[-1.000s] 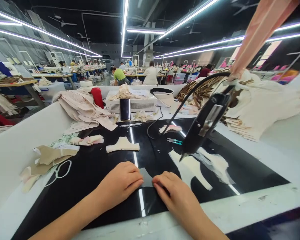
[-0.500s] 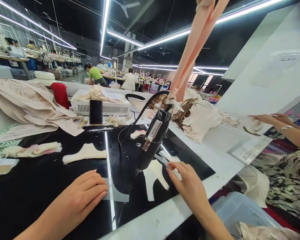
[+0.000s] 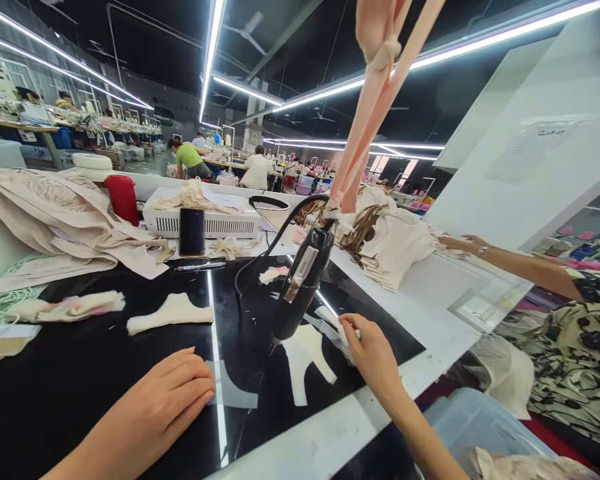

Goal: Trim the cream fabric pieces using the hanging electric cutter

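Observation:
My left hand (image 3: 165, 393) lies flat on the black work surface, fingers stretched out and side by side, over the edge of a translucent grey piece (image 3: 237, 393). My right hand (image 3: 373, 350) has thumb and fingers pinched at the edge of a white fabric piece (image 3: 327, 313), which lies with another translucent strip (image 3: 325, 328). Between my hands, a black corded handheld tool (image 3: 305, 283) hangs at a tilt from a knotted pink fabric strip (image 3: 363, 140). Its tip is close to a cream forked fabric piece (image 3: 300, 357). Another cream piece (image 3: 173, 313) lies farther left.
A white vented box (image 3: 205, 223), a phone (image 3: 192, 231) and a red object (image 3: 123, 199) stand at the back. Beige fabric (image 3: 70, 213) is heaped on the left. A co-worker's arm (image 3: 510, 263) reaches to fabric stacks (image 3: 395, 240) on the right. A plastic bin (image 3: 475, 427) sits at lower right.
My right hand has shifted slightly, its fingers now drawn together on the white piece. The co-worker's hand has moved left to the fabric stacks. My left hand stays in place.

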The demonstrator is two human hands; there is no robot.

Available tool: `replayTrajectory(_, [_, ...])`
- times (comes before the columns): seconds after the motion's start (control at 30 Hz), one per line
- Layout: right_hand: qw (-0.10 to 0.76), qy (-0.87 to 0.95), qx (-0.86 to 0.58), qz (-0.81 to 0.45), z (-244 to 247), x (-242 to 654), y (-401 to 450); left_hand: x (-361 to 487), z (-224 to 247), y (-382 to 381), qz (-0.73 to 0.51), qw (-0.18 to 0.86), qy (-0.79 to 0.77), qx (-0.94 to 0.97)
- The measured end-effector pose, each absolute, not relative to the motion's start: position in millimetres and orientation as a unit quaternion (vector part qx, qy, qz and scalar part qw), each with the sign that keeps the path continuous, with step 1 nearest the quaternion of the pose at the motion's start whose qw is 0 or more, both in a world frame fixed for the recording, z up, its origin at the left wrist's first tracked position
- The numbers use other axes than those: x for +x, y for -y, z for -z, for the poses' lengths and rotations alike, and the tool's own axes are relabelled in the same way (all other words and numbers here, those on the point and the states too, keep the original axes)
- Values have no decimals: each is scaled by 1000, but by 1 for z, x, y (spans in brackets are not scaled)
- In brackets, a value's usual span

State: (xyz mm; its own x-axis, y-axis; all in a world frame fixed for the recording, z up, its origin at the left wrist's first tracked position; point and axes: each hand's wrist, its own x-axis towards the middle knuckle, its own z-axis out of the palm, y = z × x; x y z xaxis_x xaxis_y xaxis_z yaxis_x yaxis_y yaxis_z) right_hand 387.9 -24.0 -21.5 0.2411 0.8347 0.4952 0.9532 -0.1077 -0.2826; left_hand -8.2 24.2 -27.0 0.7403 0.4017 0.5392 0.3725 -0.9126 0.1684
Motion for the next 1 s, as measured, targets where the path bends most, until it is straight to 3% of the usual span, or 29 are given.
replayTrajectory(0.37, [316,616,-719,66,26,383,30,-4,23,-21,-291,44,-183,938])
replayTrajectory(0.8, [492,494,-712,-77,-5,376,36,-1,22,-20,-280,63,-185,940])
replayTrajectory(1.0, [459,553,-668,-193,-27,335,60,3,17,-7,-313,108,-219,918])
